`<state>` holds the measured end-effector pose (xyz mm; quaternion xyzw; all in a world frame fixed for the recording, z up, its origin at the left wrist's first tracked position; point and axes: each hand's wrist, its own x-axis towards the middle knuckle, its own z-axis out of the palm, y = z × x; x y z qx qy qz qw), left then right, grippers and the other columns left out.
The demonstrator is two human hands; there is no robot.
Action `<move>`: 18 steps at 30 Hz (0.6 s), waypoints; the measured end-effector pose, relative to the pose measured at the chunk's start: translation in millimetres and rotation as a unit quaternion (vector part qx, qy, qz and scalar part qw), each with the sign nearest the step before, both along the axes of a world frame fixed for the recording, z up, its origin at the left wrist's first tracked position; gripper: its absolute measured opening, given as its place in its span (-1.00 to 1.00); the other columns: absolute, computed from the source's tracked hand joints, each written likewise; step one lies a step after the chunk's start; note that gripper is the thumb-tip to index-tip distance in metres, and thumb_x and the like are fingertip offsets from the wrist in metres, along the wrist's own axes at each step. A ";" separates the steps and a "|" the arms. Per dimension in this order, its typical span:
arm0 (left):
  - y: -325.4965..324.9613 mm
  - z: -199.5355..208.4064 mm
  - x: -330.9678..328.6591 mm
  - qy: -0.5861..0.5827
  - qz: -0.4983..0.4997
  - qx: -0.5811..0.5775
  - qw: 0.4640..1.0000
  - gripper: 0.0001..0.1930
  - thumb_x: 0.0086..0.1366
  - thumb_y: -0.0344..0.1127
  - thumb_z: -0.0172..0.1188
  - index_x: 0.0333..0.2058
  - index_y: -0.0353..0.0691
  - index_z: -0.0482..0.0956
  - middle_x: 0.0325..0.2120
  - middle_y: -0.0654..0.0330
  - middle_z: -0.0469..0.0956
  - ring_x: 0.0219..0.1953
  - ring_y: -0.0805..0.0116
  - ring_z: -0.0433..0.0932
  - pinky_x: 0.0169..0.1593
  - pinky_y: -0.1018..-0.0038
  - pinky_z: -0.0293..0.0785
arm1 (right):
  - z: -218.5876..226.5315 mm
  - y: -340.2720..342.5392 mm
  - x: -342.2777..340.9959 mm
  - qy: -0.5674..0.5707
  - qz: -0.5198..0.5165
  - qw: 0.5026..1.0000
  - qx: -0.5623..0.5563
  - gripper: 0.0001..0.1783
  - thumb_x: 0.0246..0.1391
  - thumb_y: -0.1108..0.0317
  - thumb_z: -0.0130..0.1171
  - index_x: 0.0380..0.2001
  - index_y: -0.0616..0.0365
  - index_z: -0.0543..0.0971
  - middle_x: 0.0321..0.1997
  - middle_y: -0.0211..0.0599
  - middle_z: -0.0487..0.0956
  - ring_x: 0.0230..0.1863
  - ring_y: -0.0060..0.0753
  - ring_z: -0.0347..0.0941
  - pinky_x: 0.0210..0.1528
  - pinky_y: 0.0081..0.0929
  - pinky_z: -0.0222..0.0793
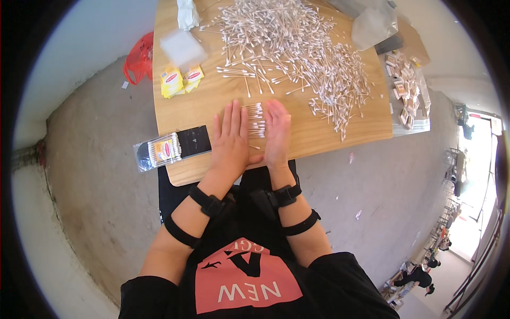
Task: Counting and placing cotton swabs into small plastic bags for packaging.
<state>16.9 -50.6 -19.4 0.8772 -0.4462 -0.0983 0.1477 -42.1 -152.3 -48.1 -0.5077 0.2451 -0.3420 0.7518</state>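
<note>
A short row of cotton swabs (pixel 256 121) lies on the wooden table between my two hands, the swabs side by side. My left hand (pixel 229 139) rests flat with its fingers stretched forward, covering the left ends of the row. On the other side, my right hand (pixel 278 133) stands on its edge, fingers extended, close to the swabs' right tips. One stray swab (pixel 255 147) sits below the row, near my left thumb. Left of my left hand, a clear packet of swabs (pixel 164 150) with a yellow and red label lies on a black strip (pixel 195 140).
A big heap of loose cotton swabs (pixel 276 32) spreads over the table's far side. Yellow label cards (pixel 172 82) and clear plastic sleeves (pixel 183 49) lie at the left. A red bag (pixel 140 59) hangs beside the table. Small packs (pixel 406 87) fill a surface at the right.
</note>
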 end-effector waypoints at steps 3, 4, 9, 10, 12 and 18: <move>8.0 4.0 3.5 0.006 0.011 -0.011 1.000 0.21 -0.24 0.21 0.42 0.30 -0.33 0.01 0.34 -0.06 -0.07 0.40 0.05 -0.13 0.37 0.04 -0.22 | 1.7 -6.1 -7.2 0.019 -0.031 0.999 -0.011 -0.32 0.36 -0.06 -0.44 0.23 0.34 0.15 0.29 -0.02 0.19 0.37 -0.17 0.03 0.42 -0.26 -0.16; 11.1 4.4 3.3 0.002 0.025 -0.025 0.999 0.19 -0.21 0.20 0.41 0.30 -0.32 0.02 0.35 -0.06 -0.07 0.40 0.05 -0.13 0.37 0.03 -0.22 | 1.2 -5.8 -8.1 0.020 -0.032 0.999 -0.011 -0.32 0.36 -0.06 -0.44 0.23 0.34 0.15 0.29 -0.02 0.19 0.37 -0.17 0.03 0.42 -0.26 -0.16; 12.6 -14.0 -12.8 -0.075 -0.005 -0.039 0.996 0.10 -0.11 0.23 0.33 0.29 -0.30 0.06 0.35 0.00 -0.06 0.40 0.12 -0.12 0.37 0.05 -0.20 | -1.3 -0.7 -5.9 0.029 -0.022 0.998 -0.053 -0.33 0.36 -0.04 -0.45 0.23 0.36 0.13 0.29 -0.03 0.20 0.37 -0.20 0.01 0.43 -0.28 -0.17; 13.4 -12.0 -18.1 -0.084 -0.052 -0.027 0.995 0.08 -0.08 0.25 0.30 0.29 -0.29 0.07 0.35 0.03 -0.05 0.40 0.14 -0.12 0.37 0.06 -0.20 | -2.1 -1.9 -5.9 0.029 -0.023 0.998 -0.052 -0.33 0.36 -0.04 -0.45 0.23 0.36 0.13 0.29 -0.03 0.20 0.37 -0.20 0.01 0.43 -0.28 -0.17; 17.7 -7.5 -22.6 -0.041 -0.067 -0.028 0.997 0.11 -0.12 0.26 0.30 0.29 -0.31 0.06 0.35 0.00 -0.05 0.40 0.12 -0.11 0.37 0.05 -0.19 | -2.2 -5.6 -5.3 0.007 -0.031 0.999 -0.006 -0.33 0.36 -0.03 -0.45 0.24 0.37 0.12 0.30 -0.02 0.18 0.37 -0.19 0.01 0.42 -0.29 -0.16; 30.2 1.4 -25.4 0.004 -0.112 -0.008 0.994 0.16 -0.16 0.30 0.29 0.29 -0.33 0.04 0.34 -0.02 -0.02 0.40 0.11 -0.10 0.37 0.07 -0.17 | -0.8 -5.6 -6.3 0.007 -0.024 1.000 0.006 -0.32 0.36 -0.04 -0.45 0.24 0.38 0.12 0.30 -0.01 0.17 0.37 -0.18 0.02 0.42 -0.28 -0.15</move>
